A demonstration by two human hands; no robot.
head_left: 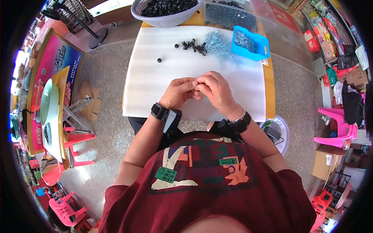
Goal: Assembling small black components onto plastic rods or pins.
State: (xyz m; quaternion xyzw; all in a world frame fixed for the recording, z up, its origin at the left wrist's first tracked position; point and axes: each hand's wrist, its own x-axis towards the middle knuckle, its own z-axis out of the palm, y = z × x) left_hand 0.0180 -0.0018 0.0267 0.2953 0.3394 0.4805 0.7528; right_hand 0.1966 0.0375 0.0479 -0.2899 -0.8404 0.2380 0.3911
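My left hand point(180, 91) and my right hand point(216, 90) meet above the near middle of a white sheet point(149, 85). Both are closed, fingertips pinched together, and whatever sits between them is hidden by the fingers. Beyond the hands lie several small black round parts point(190, 45), with one loose black part point(159, 60) off to the left. Right of these spreads a heap of tiny clear-bluish pieces point(218, 46). A blue plastic basket point(261, 51) at the sheet's far right holds more of the clear pieces point(244, 40).
A pale purple colander point(167, 21) full of black parts stands at the table's far edge, beside a clear plastic box point(229, 17). A purple-white basin point(285, 134) is low at the right. Left stands a side table with a green bowl point(49, 101); pink stools point(338, 126) stand right.
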